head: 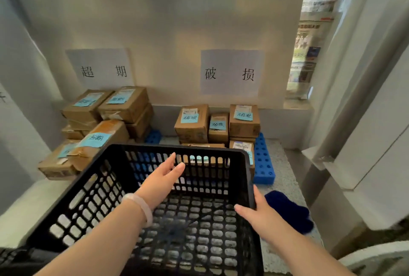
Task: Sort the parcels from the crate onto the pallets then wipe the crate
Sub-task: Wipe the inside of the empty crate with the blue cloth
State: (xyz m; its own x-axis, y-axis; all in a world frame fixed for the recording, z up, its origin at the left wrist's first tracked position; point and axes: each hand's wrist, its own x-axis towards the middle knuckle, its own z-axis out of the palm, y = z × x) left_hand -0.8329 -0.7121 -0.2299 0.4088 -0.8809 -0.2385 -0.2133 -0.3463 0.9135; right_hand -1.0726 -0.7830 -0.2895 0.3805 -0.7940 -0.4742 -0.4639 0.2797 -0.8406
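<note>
Crate (155, 209) lies emptied; right hand (256, 211) grips its right rim, left hand (163, 178) open inside; cloth (287, 209) just beside right hand, nearer it.

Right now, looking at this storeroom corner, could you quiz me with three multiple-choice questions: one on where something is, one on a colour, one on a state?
1. Where does the dark blue cloth lie?
A. inside the crate
B. on the floor right of the crate
C. on the boxes

2. What colour are the handwritten notes stuck on the brown cardboard parcels?
A. light blue
B. yellow
C. pink

3. What is the state of the black perforated plastic crate?
A. full of parcels
B. covered by a lid
C. empty

Answers:
1 B: the cloth sits on the speckled floor by the crate's right wall, just beyond the right hand.
2 A: every visible note is light blue.
3 C: only the bare mesh bottom shows, with the open left hand over it and the right hand on the rim.
</note>
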